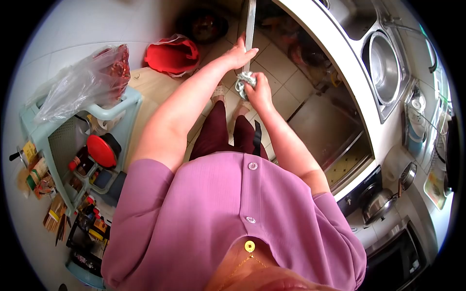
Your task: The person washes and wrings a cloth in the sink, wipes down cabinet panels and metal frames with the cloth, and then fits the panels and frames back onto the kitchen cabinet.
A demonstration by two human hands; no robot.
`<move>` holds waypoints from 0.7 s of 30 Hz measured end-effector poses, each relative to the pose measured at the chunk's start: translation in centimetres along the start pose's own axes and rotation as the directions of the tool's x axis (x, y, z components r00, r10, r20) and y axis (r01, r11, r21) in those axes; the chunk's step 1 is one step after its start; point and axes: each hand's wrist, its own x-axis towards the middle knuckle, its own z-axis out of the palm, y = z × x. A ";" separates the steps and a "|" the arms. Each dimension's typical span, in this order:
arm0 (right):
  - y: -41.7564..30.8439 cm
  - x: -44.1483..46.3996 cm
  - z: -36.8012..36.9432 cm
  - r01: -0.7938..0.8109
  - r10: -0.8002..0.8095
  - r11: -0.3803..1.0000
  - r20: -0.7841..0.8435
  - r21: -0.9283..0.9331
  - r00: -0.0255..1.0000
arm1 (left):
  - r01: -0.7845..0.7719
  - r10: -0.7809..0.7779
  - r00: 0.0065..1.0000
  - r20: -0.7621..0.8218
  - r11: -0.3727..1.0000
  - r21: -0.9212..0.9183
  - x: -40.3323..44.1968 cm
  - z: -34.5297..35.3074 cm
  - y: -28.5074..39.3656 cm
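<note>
Crumpled cloth (245,85) bunched in right hand (261,91), fingers clenched round it, seemingly for firmer hold; held at near end of pale door edge (250,24), contact not discernible. Door edge met by left hand (237,55), thumb laid across, perhaps for steadying; whether firmly gripped cannot be told. Red container (170,57) stood by wall (114,24), apparently out from underfoot.
</note>
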 end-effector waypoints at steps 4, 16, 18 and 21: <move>-0.6 2.8 -0.7 0.078 -0.079 0.996 -0.032 -0.038 0.996 | -0.025 0.026 0.999 0.027 0.998 -0.052 -0.2 -0.1 0.4; -1.5 5.8 -1.3 0.033 -0.035 0.998 -0.040 -0.047 0.999 | 0.137 -0.054 0.976 0.209 0.902 -0.409 -0.4 -1.0 1.4; -1.5 5.8 -1.2 0.029 -0.030 0.999 -0.034 -0.026 0.999 | 0.162 -0.067 0.970 0.235 0.898 -0.410 -0.4 -2.0 1.6; 0.9 0.8 -0.8 -0.007 0.010 0.999 0.072 -0.041 0.997 | 0.183 -0.084 0.967 0.240 0.885 -0.429 0.0 -2.0 1.8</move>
